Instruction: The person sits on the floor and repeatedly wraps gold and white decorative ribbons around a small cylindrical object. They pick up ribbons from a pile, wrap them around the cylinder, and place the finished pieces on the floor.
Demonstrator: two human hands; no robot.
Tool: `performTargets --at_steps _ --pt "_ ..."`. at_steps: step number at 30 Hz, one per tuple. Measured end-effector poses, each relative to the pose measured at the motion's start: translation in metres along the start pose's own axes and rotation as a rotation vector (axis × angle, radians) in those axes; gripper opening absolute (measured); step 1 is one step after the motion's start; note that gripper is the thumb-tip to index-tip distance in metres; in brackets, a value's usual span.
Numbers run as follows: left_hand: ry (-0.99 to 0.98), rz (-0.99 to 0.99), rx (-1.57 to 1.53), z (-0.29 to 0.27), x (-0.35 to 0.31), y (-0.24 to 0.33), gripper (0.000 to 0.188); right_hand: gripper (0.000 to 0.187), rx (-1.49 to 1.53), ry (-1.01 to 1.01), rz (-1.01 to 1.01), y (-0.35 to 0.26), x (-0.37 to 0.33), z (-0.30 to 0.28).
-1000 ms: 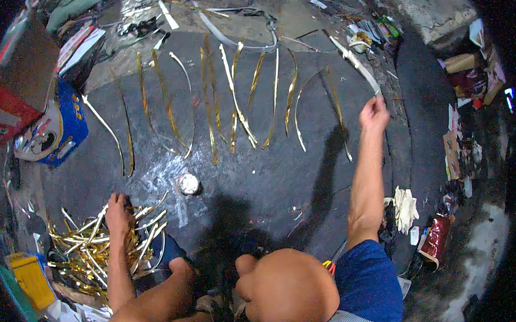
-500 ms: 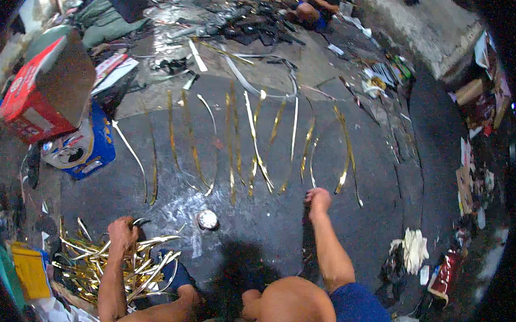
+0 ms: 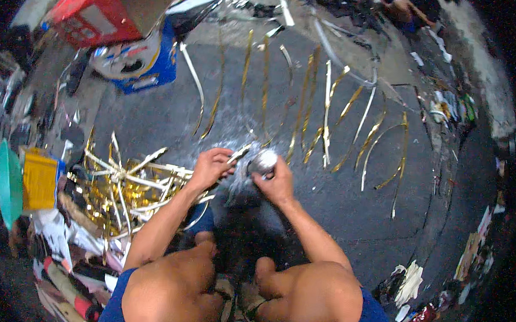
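The left hand [image 3: 212, 167] has its grip partly curled, with a pale strip [image 3: 240, 153] between the thumb and the fingers. The right hand [image 3: 276, 184] bends its grip around a round silvery object [image 3: 264, 161], which is just beside this strip. A pile of gold and white strips [image 3: 119, 176] lies near the left forearm, and further strips [image 3: 327, 115] lie in a row on the dark mat [image 3: 337, 214].

Wearer's hands [image 3: 212, 169]: two; round container [image 3: 265, 161]: one; red box [image 3: 93, 12], blue box [image 3: 149, 73]: one each (piled strips [image 3: 119, 176] uncountable).
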State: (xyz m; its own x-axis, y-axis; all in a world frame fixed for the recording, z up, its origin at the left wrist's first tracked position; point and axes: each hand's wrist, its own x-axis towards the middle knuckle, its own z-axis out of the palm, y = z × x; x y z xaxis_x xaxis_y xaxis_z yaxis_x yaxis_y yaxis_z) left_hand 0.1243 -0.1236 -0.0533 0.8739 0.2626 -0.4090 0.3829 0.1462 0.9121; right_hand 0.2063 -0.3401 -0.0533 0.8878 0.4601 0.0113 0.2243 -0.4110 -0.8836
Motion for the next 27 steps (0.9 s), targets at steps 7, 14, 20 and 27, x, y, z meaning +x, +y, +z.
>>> performTargets --at_steps 7,14,20,27 --pt "-0.036 -0.226 -0.163 0.018 0.0 -0.011 0.037 0.065 0.632 0.286 0.234 -0.014 0.02 -0.025" --pt "-0.174 -0.351 -0.553 0.006 -0.009 -0.023 0.057 0.061 0.379 0.213 0.091 -0.047 0.01 0.004" --pt "-0.336 -0.283 -0.365 0.009 -0.009 -0.001 0.043 0.056 -0.013 0.25 0.324 0.0 -0.004 -0.034" --pt "-0.148 -0.043 0.402 0.019 0.031 -0.031 0.011 0.062 0.156 0.363 0.159 0.021 -0.009 -0.047"
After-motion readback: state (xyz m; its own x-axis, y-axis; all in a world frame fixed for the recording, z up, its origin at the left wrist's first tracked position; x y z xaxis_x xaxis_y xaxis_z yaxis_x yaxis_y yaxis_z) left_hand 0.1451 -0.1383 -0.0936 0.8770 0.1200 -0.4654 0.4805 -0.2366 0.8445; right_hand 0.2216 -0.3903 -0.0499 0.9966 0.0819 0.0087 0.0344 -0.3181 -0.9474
